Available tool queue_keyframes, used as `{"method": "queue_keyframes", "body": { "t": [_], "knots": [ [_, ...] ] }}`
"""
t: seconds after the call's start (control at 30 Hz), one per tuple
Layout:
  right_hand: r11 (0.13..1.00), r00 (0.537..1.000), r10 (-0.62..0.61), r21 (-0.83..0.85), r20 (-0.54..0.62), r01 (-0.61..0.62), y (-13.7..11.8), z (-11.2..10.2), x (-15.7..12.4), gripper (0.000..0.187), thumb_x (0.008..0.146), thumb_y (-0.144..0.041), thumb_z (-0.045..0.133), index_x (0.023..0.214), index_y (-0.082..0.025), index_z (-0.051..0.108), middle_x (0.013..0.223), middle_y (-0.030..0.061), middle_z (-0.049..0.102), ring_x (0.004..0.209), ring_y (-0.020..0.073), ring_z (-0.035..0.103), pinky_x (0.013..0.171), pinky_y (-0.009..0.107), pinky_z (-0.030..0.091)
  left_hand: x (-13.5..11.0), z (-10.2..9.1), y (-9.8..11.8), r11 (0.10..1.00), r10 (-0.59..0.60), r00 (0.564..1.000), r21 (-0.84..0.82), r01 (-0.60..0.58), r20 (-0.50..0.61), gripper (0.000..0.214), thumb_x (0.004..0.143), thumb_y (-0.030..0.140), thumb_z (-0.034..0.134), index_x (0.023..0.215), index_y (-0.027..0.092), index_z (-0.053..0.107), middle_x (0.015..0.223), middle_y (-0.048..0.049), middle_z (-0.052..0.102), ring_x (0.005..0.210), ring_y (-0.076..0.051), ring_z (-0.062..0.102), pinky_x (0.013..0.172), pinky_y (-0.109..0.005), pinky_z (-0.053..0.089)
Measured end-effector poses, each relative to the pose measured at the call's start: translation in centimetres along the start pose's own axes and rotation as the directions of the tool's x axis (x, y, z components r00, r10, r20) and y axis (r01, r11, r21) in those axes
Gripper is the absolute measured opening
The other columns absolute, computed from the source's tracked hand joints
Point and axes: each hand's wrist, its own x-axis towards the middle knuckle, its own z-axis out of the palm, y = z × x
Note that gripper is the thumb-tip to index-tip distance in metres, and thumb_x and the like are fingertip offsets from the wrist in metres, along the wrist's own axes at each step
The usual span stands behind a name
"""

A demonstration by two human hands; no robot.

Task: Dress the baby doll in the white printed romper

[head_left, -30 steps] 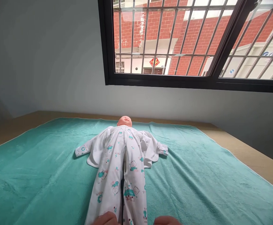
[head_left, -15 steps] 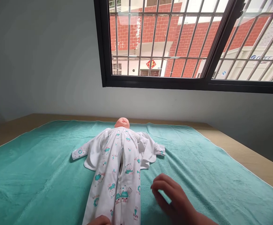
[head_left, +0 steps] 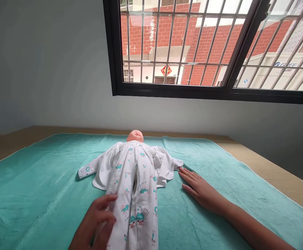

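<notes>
Wall: pale, smooth, matte. Window frame: black, straight-edged, with metal bars and red brickwork beyond the glass. Table: light wood-toned top, visible along the margins of the cloth. Blanket: teal, soft short nap, thin pale edging, creases running lengthwise; spread over most of the table.

Trousers: thin white fabric, teal and pink print of bears and small houses; gathered waistband, long narrow gap between the legs. Position: centre of the blanket, laid over the shirt, waistband just below the doll's head, lower ends cut off by the bottom of view. Shirt: white, softly rumpled, rounded lower flaps; sleeves angled outward, printed cuffs. Doll's head: rounded, smooth, pink, near the far edge of the blanket.

Right hand: forearm enters from lower right; palm down, fingers straight and close together, thumb slightly apart. Fingertips at the cuff of the nearer sleeve; nothing grasped. Left hand: at lower left, fingers loosely bent and spaced, nothing seen between them. Index overlaps the trouser leg in view; contact cannot be told.
</notes>
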Motion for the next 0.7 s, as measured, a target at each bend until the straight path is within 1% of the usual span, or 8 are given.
{"method": "queue_keyframes", "body": {
  "t": [0.07,0.13,0.27,0.33,0.37,0.5,0.63,0.7],
  "knots": [
    [1.000,0.999,-0.003,-0.027,0.048,0.004,0.0,-0.2,-0.1,0.063,0.098,-0.059,0.032,0.153,-0.032,0.021,0.161,-0.0039,0.016,0.149,0.0259,0.014,0.123,0.052,0.014,1.2,-0.3,-1.4,0.975,-0.221,0.975,-0.021,0.221,-0.028,0.027,0.091,0.048,0.049,0.085,0.026,0.064,0.131,0.0010,0.063,0.118,-0.022,0.060,0.097,-0.028,0.051],
    [0.999,0.997,0.000,-0.043,0.076,0.003,0.0,-0.4,-0.2,0.064,0.097,-0.061,0.031,0.153,-0.035,0.016,0.161,-0.0065,0.012,0.150,0.0247,0.010,0.123,0.051,0.012,2.7,-0.9,-3.0,0.924,-0.380,0.924,-0.071,0.377,-0.047,0.029,0.089,0.052,0.048,0.093,0.027,0.063,0.137,0.0015,0.059,0.127,-0.025,0.054,0.102,-0.033,0.049],
    [0.998,0.996,0.020,-0.055,0.091,-0.015,0.3,-0.5,-0.2,0.066,0.097,-0.063,0.029,0.153,-0.035,0.011,0.161,-0.0077,0.009,0.150,0.0233,0.008,0.124,0.049,0.012,4.7,-1.8,-5.2,0.777,-0.597,0.802,-0.252,0.577,-0.004,0.036,0.085,0.052,0.051,0.107,0.025,0.061,0.137,-0.0044,0.059,0.130,-0.028,0.052,0.110,-0.043,0.041],
    [0.998,0.996,0.024,-0.053,0.083,-0.019,0.6,-0.5,-0.2,0.067,0.096,-0.063,0.030,0.154,-0.034,0.011,0.161,-0.0072,0.009,0.150,0.0238,0.008,0.124,0.049,0.012,4.8,-1.8,-5.5,0.731,-0.639,0.769,-0.307,0.609,0.004,0.039,0.083,0.051,0.053,0.109,0.024,0.061,0.134,-0.0058,0.061,0.126,-0.028,0.055,0.111,-0.044,0.040],
    [0.998,0.997,0.025,-0.053,0.077,-0.021,0.7,-0.4,-0.2,0.067,0.096,-0.064,0.030,0.154,-0.034,0.011,0.161,-0.0067,0.010,0.150,0.0242,0.008,0.124,0.049,0.013,4.8,-1.8,-5.5,0.737,-0.632,0.775,-0.313,0.600,-0.004,0.038,0.082,0.051,0.055,0.107,0.023,0.062,0.134,-0.0059,0.061,0.126,-0.028,0.055,0.110,-0.043,0.041],
    [0.997,0.999,0.040,-0.069,0.033,-0.038,1.0,-0.3,-0.3,0.068,0.095,-0.064,0.034,0.153,-0.035,0.016,0.162,-0.0051,0.012,0.150,0.0255,0.011,0.123,0.049,0.015,4.3,-1.5,-5.3,0.816,-0.540,0.842,-0.247,0.522,-0.004,0.035,0.077,0.049,0.059,0.100,0.023,0.063,0.131,-0.0048,0.063,0.130,-0.028,0.051,0.108,-0.037,0.044],
    [0.995,0.998,0.055,-0.083,-0.004,-0.055,1.0,-0.1,-0.5,0.066,0.094,-0.064,0.035,0.153,-0.037,0.019,0.161,-0.0052,0.015,0.149,0.0264,0.014,0.122,0.050,0.017,4.2,-1.4,-5.3,0.846,-0.487,0.871,-0.209,0.490,0.071,0.038,0.076,0.054,0.062,0.099,0.024,0.064,0.129,-0.0039,0.064,0.130,-0.026,0.051,0.103,-0.033,0.047],
    [0.993,0.998,0.065,-0.093,-0.013,-0.066,1.2,0.1,-0.4,0.067,0.094,-0.064,0.035,0.153,-0.036,0.019,0.161,-0.0045,0.016,0.149,0.0262,0.015,0.122,0.050,0.018,4.0,-1.2,-4.9,0.848,-0.474,0.876,-0.226,0.480,0.084,0.042,0.076,0.059,0.060,0.097,0.023,0.063,0.123,-0.0044,0.066,0.118,-0.025,0.059,0.095,-0.031,0.051]
  ]
}}
